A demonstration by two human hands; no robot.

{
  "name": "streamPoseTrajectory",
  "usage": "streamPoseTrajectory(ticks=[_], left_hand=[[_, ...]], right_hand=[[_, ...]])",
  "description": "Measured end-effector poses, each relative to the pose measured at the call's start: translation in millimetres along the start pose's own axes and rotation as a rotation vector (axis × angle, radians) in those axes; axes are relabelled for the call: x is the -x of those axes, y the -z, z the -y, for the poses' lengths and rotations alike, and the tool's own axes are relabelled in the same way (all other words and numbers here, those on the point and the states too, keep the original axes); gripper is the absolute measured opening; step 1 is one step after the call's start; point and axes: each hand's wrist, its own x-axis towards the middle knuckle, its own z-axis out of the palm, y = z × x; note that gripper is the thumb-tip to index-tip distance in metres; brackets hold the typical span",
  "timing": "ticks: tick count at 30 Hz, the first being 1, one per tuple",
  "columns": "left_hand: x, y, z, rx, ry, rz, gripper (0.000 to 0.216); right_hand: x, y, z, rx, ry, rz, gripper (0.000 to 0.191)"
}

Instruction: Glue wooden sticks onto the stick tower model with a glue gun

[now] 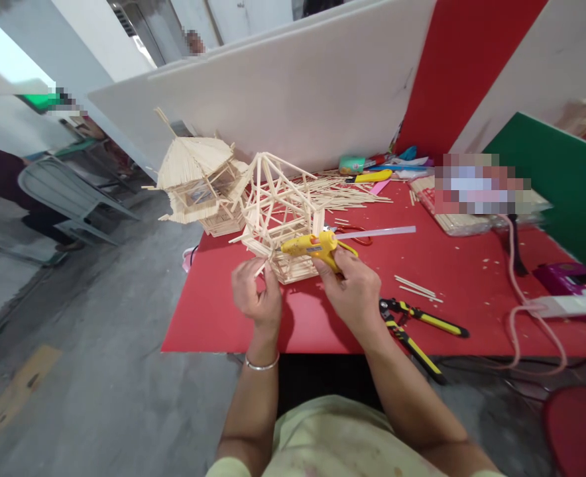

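My right hand [350, 288] grips a yellow hot glue gun [313, 245], with a long translucent glue stick [382, 232] poking out of its back. The nozzle points left at the lower left corner of an open frame model [273, 199] built from thin wooden sticks. At that same corner my left hand [257, 291] is closed, fingers pinched around a thin wooden stick [260, 268]. Whether that stick is joined to the frame I cannot tell. Behind and to the left stands a fuller stick model [201, 179] with a covered roof.
On the red table [213, 318], loose sticks [347, 192] lie behind the frame. Yellow-black pliers [417, 324] overhang the front edge at right. Red-handled scissors [355, 235], a yellow cutter [372, 176], bagged sticks [462, 222] and a power strip [566, 305] lie around.
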Motion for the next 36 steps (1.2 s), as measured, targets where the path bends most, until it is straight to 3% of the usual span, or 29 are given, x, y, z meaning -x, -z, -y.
streamPoseTrajectory(ticks=[4,9,16,23,31,36], left_hand=[[-13,0,2,-0.011,-0.100,0.086,0.013],[-16,2,9,-0.040,-0.060,0.135,0.011],[-18,2,13,-0.036,-0.116,0.182,0.012],[-21,1,19,-0.043,-0.213,0.234,0.015],[-29,1,5,-0.159,-0.307,0.329,0.023],[-33,-3,-3,-0.174,-0.283,0.441,0.024]], right_hand=[[-1,3,2,0.044,-0.003,0.006,0.034],[-1,9,5,0.094,0.059,0.017,0.031],[-1,10,5,0.116,0.055,0.072,0.032],[0,12,2,0.080,0.061,0.011,0.031],[-2,46,-7,0.357,0.086,-0.113,0.039],[-12,65,-10,0.485,0.170,-0.106,0.044]])
